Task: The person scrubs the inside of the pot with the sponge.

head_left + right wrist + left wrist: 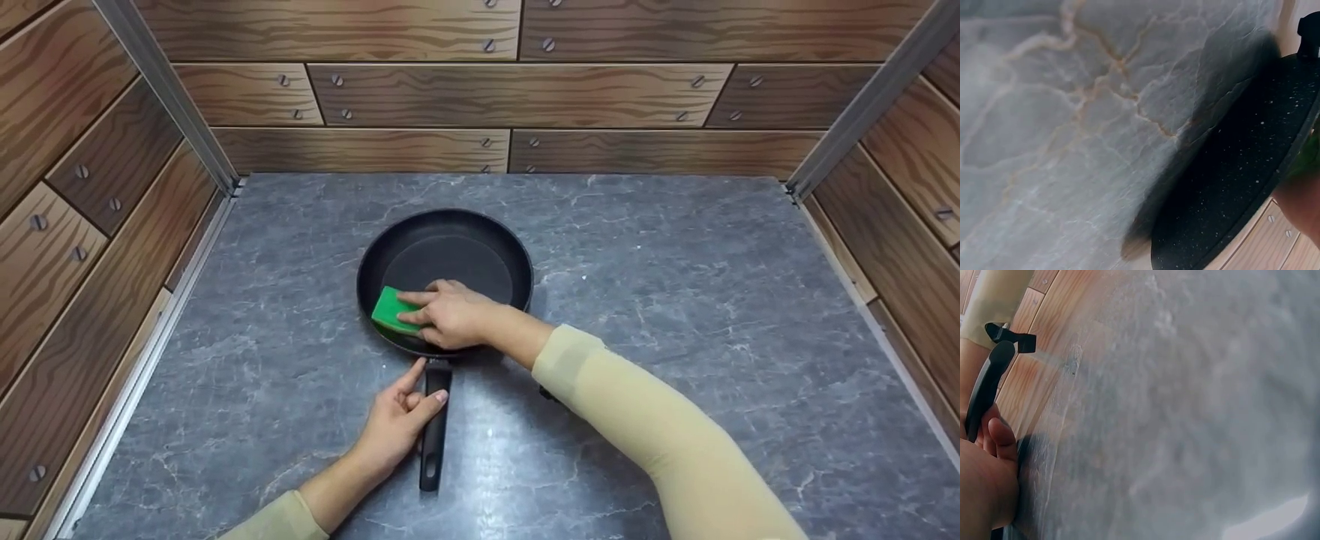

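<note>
A black frying pan (450,259) rests on the table, its handle (431,457) pointing toward the front. My left hand (394,424) grips that handle near the pan, thumb across the top and index finger reaching to the rim. In the left wrist view the handle (988,388) rises beside the left hand (985,478). Inside the pan, at its left lower wall, my right hand (450,315) holds a green sponge (391,309) under its fingers. The right wrist view shows the pan's speckled outer side (1241,163), with part of the right hand (1303,208) beyond the rim.
Grey marble-patterned tabletop (675,285) surrounds the pan. Wood-print panels (517,94) stand at the back and both sides, with metal strips (169,97) at the corners. A small black device (1013,337) sits at the right sleeve.
</note>
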Action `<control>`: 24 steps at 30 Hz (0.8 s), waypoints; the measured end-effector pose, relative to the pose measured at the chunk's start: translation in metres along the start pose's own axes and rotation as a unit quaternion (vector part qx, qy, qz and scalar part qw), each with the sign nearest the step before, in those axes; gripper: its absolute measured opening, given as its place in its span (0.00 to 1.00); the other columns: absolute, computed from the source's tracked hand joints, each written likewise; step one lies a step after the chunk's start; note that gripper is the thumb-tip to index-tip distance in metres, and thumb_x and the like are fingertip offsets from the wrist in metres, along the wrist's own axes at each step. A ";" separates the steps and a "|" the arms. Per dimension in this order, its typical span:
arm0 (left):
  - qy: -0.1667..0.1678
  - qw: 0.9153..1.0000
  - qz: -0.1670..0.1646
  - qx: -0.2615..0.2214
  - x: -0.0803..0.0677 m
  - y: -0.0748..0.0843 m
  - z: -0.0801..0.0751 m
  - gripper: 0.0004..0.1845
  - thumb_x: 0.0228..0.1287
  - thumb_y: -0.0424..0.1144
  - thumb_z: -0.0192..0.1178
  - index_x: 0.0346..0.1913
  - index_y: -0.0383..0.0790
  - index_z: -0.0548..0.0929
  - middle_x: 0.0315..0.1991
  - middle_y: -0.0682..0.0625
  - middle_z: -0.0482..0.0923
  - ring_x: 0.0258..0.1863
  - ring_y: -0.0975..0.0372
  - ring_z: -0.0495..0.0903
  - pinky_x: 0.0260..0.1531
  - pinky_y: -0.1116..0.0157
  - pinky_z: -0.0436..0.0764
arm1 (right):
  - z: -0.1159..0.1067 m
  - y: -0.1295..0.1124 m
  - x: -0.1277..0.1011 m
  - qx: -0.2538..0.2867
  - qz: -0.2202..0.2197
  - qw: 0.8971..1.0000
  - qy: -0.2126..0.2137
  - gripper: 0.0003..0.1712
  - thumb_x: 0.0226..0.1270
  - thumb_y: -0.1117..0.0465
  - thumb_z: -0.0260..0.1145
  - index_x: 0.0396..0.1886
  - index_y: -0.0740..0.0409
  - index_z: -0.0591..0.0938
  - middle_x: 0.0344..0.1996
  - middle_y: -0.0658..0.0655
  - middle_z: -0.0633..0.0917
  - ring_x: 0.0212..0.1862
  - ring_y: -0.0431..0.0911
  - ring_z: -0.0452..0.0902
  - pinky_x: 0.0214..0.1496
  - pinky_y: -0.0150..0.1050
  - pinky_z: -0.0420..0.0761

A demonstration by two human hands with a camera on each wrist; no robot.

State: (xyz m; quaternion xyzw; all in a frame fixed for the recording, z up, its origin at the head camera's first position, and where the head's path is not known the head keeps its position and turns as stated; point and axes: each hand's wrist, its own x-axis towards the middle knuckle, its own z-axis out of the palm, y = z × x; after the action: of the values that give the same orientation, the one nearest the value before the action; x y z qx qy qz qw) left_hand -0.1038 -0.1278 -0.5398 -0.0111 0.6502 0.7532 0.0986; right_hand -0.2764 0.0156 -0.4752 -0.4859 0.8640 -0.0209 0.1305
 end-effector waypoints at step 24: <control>0.005 1.000 0.003 -0.002 0.000 0.000 -0.001 0.44 0.74 0.34 0.67 0.83 0.29 0.54 0.19 0.54 0.71 0.12 0.66 0.67 0.13 0.71 0.68 | 0.001 0.017 0.036 -0.024 0.076 0.996 0.026 0.35 0.86 0.38 0.51 0.86 0.35 0.60 0.85 0.48 0.54 0.60 0.60 0.70 0.64 0.54 0.71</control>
State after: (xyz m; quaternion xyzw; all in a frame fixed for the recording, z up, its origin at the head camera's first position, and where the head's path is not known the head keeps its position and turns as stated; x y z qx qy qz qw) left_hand -0.1041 -0.1283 -0.5401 -0.0133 0.6491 0.7548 0.0937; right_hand -0.3078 -0.0062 -0.4862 -0.4211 0.9017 -0.0024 0.0978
